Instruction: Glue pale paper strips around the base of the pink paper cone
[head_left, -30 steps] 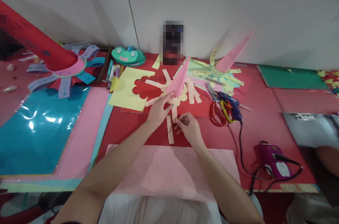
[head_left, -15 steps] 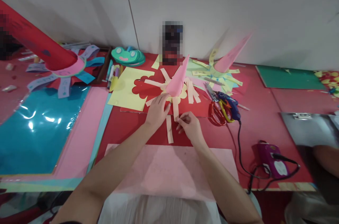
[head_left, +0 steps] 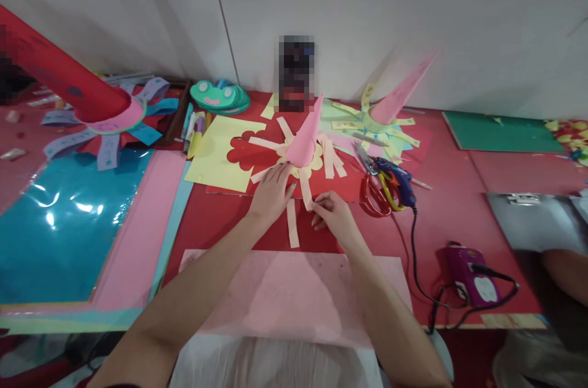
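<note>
A pink paper cone (head_left: 305, 142) stands on a pale yellow scalloped paper piece (head_left: 316, 161), with peach strips around it. My left hand (head_left: 272, 191) rests with fingers apart on the paper by the cone's base. The fingertips of my right hand (head_left: 331, 212) pinch the lower end of a peach paper strip (head_left: 305, 188) that runs down from the base. Another peach strip (head_left: 293, 224) lies loose on the red table just below. More strips (head_left: 329, 158) lie in a bunch to the right of the cone.
Scissors (head_left: 377, 195) and a blue glue gun (head_left: 399, 183) with a cord lie at the right. A pink sheet (head_left: 294, 296) lies in front. A second pink cone (head_left: 399, 94) and a red tube (head_left: 68, 76) stand further off. A person's arm (head_left: 567, 272) shows far right.
My right hand has shifted slightly to the right relative to the cone, and the strip's lower end now bends that way. The whole view has shifted slightly.
</note>
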Demonstrator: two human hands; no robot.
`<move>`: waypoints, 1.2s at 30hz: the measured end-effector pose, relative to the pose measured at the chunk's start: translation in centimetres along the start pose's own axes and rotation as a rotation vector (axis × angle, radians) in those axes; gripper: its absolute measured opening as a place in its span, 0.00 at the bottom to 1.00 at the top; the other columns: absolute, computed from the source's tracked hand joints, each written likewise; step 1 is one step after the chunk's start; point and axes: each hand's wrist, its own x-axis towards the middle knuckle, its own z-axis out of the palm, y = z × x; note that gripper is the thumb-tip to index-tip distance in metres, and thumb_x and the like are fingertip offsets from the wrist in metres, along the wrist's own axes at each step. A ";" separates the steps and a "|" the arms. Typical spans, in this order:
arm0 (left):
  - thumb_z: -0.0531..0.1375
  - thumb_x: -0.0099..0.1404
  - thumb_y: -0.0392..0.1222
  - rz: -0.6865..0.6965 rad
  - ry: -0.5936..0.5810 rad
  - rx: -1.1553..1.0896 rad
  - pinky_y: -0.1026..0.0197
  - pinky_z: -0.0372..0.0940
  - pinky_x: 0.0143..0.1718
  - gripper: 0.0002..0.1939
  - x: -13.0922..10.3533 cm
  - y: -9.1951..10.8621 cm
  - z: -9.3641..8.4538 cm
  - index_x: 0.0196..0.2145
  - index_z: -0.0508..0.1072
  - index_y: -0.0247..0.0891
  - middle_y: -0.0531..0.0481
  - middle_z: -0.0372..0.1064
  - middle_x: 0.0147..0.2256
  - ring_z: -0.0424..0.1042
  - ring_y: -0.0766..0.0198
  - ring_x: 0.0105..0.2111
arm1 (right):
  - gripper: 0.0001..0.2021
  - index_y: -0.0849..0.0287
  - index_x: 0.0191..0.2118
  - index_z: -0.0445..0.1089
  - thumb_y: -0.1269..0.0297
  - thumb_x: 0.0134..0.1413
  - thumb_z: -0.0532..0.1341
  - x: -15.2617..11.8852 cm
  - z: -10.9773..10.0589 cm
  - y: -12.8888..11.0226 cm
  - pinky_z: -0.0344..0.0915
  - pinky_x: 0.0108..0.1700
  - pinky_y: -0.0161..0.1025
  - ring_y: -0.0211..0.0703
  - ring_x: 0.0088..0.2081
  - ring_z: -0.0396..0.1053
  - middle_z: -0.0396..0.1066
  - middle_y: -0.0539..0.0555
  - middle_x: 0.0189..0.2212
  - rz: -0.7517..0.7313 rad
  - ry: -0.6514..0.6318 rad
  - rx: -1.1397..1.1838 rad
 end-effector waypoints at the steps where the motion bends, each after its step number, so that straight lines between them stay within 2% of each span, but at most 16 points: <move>1: 0.50 0.69 0.39 -0.001 -0.004 0.000 0.49 0.55 0.60 0.21 0.0 0.0 0.0 0.58 0.58 0.33 0.40 0.61 0.58 0.58 0.55 0.60 | 0.15 0.56 0.31 0.58 0.58 0.41 0.64 0.0 0.1 -0.1 0.65 0.16 0.30 0.32 0.15 0.66 0.68 0.42 0.21 -0.003 0.005 0.009; 6: 0.50 0.68 0.37 0.029 0.011 -0.014 0.50 0.55 0.60 0.20 0.2 -0.5 -0.1 0.57 0.60 0.33 0.41 0.63 0.57 0.60 0.56 0.59 | 0.16 0.56 0.31 0.60 0.55 0.43 0.66 -0.7 0.5 -1.0 0.68 0.19 0.31 0.33 0.19 0.68 0.67 0.43 0.21 -0.129 0.006 0.064; 8: 0.50 0.67 0.36 0.043 0.025 -0.016 0.51 0.55 0.60 0.19 0.3 -0.8 0.0 0.56 0.61 0.33 0.41 0.63 0.56 0.61 0.56 0.58 | 0.14 0.56 0.32 0.60 0.56 0.46 0.65 -1.3 0.5 -1.4 0.67 0.19 0.31 0.33 0.20 0.68 0.68 0.43 0.22 -0.286 0.041 0.093; 12: 0.49 0.68 0.36 0.075 0.039 -0.014 0.49 0.54 0.61 0.19 0.3 -1.0 0.4 0.55 0.61 0.33 0.41 0.63 0.56 0.60 0.55 0.58 | 0.11 0.54 0.32 0.59 0.60 0.51 0.64 -2.4 0.4 -1.8 0.61 0.18 0.28 0.32 0.19 0.68 0.68 0.43 0.21 -0.723 0.220 0.125; 14: 0.49 0.67 0.36 0.081 0.042 -0.017 0.49 0.54 0.61 0.18 0.2 -1.0 0.4 0.55 0.62 0.32 0.41 0.64 0.56 0.60 0.55 0.58 | 0.11 0.54 0.32 0.59 0.61 0.51 0.64 -2.7 0.4 -1.8 0.60 0.17 0.28 0.31 0.18 0.67 0.67 0.42 0.20 -0.821 0.248 0.126; 17: 0.49 0.67 0.35 0.069 0.045 -0.016 0.49 0.55 0.60 0.17 0.3 -0.9 0.5 0.53 0.63 0.32 0.40 0.65 0.55 0.61 0.55 0.58 | 0.11 0.54 0.32 0.59 0.61 0.51 0.64 -2.5 0.7 -1.5 0.60 0.17 0.28 0.31 0.19 0.67 0.68 0.43 0.22 -0.735 0.239 0.112; 21: 0.47 0.67 0.33 0.039 0.042 -0.017 0.48 0.55 0.60 0.16 0.4 -0.7 0.3 0.50 0.65 0.35 0.42 0.66 0.54 0.61 0.56 0.57 | 0.12 0.55 0.32 0.61 0.56 0.50 0.63 -1.7 1.4 -0.8 0.58 0.16 0.28 0.30 0.18 0.65 0.68 0.44 0.24 -0.371 0.192 0.031; 24: 0.48 0.66 0.32 0.044 0.040 -0.032 0.50 0.55 0.61 0.16 0.4 -0.6 0.1 0.50 0.65 0.35 0.43 0.66 0.54 0.62 0.57 0.57 | 0.14 0.55 0.32 0.61 0.53 0.47 0.64 -1.0 1.6 -0.3 0.58 0.15 0.29 0.31 0.17 0.65 0.69 0.46 0.25 -0.189 0.131 0.001; 30: 0.48 0.66 0.32 0.038 0.026 -0.037 0.49 0.55 0.60 0.16 0.3 -0.6 0.0 0.51 0.64 0.37 0.43 0.65 0.55 0.61 0.57 0.58 | 0.15 0.56 0.32 0.60 0.54 0.44 0.64 -0.5 1.5 0.1 0.56 0.12 0.28 0.33 0.16 0.65 0.69 0.46 0.24 -0.119 0.097 0.008; 36: 0.48 0.66 0.32 0.039 0.031 -0.035 0.50 0.55 0.60 0.16 0.3 -0.4 -0.1 0.51 0.65 0.37 0.43 0.64 0.55 0.61 0.58 0.58 | 0.14 0.56 0.31 0.60 0.57 0.43 0.64 -0.3 1.2 0.3 0.61 0.14 0.29 0.34 0.16 0.67 0.69 0.45 0.22 -0.090 0.071 0.009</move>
